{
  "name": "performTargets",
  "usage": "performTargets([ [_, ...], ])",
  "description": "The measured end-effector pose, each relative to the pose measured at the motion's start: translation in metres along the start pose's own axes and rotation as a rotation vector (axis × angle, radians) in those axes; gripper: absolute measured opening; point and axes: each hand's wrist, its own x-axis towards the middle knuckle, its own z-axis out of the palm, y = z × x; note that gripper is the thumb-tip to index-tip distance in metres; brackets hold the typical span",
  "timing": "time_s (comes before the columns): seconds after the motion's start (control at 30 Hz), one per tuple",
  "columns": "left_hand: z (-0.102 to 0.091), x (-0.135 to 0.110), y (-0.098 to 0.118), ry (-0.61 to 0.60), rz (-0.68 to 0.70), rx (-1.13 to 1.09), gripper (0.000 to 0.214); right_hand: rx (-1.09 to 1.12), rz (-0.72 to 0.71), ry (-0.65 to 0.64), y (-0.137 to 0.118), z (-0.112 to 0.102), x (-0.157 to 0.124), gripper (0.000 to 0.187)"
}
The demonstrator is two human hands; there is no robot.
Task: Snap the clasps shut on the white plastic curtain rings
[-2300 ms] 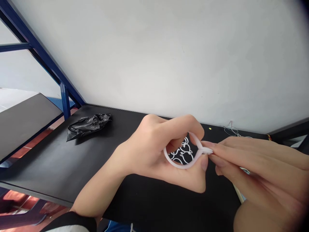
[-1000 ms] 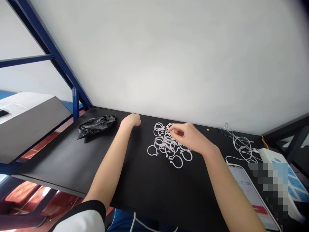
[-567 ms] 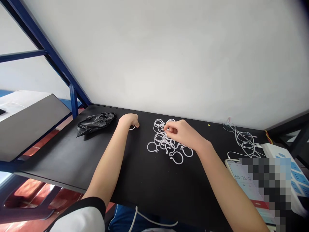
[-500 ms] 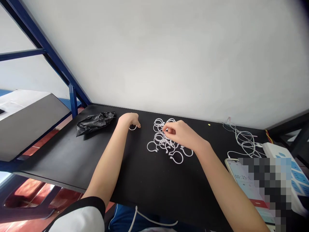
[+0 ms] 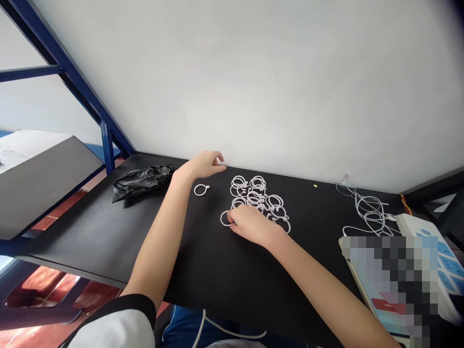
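My left hand (image 5: 208,164) hovers near the wall side of the black table, thumb and fingers apart, holding nothing. Just below it lies a single white ring (image 5: 195,192) with a small knob on one side. A cluster of thin white rings (image 5: 258,182), several overlapping, is to its right. Over the front of this cluster is my right hand (image 5: 253,224), its thumb and forefinger closed on the edge of a white ring (image 5: 222,218) at the cluster's left. The palm covers some of the other rings.
A crumpled black plastic bag (image 5: 143,182) rests at the left of the black table (image 5: 217,275). Tangled white cables (image 5: 369,212), a phone (image 5: 384,302) and a white power strip (image 5: 416,224) occupy the right side. The wall (image 5: 253,87) rises behind.
My left hand has released the single ring, leaving it on the table, and moved up and right. My right hand has come down and left onto a ring at the cluster's edge.
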Motion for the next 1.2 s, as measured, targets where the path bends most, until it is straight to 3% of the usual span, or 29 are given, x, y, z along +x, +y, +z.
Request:
performTargets([
  [0.1, -0.006, -0.007, 0.006, 0.1, 0.074, -0.034, 0.036, 0.078, -0.038, -0.039, -0.004, -0.007, -0.007, 0.025],
  [0.3, -0.014, -0.017, 0.021, 0.278, 0.159, -0.062, 0.029, 0.451, -0.181, -0.39, 0.023, -0.052, -0.021, 0.01],
  [0.37, -0.018, -0.025, 0.034, 0.357, 0.236, -0.103, 0.028, 0.806, -0.243, -0.254, 0.035, -0.068, -0.033, 0.015],
  [0.47, -0.023, -0.045, 0.061, 0.461, 0.396, -0.249, 0.038, 1.127, -0.46, 0.194, 0.04, -0.085, -0.06, 0.015],
  [0.5, -0.025, -0.054, 0.072, 0.455, 0.455, -0.303, 0.044, 1.112, -0.614, 0.298, 0.037, -0.089, -0.071, 0.017],
  [0.53, -0.026, -0.064, 0.082, 0.407, 0.519, -0.357, 0.049, 0.982, -0.634, 0.342, 0.032, -0.093, -0.081, 0.016],
  [0.6, -0.025, -0.082, 0.1, 0.265, 0.68, -0.458, 0.062, 0.639, -0.557, 0.381, 0.02, -0.1, -0.098, 0.01],
  [0.67, -0.021, -0.093, 0.114, 0.214, 0.748, -0.423, 0.069, 0.328, -0.48, 0.406, 0.008, -0.105, -0.11, 0.011],
  [0.8, -0.006, -0.094, 0.127, 0.383, 0.722, -0.25, 0.061, -0.044, -0.357, 0.456, -0.005, -0.103, -0.115, 0.011],
  [1.0, -0.002, -0.083, 0.122, 0.375, 0.763, -0.194, 0.048, -0.152, -0.3, 0.615, -0.008, -0.093, -0.109, 0.014],
  [1.2, -0.006, -0.088, 0.119, 0.619, 0.817, -0.267, 0.045, -0.121, -0.298, 0.767, -0.012, -0.099, -0.109, 0.007],
])
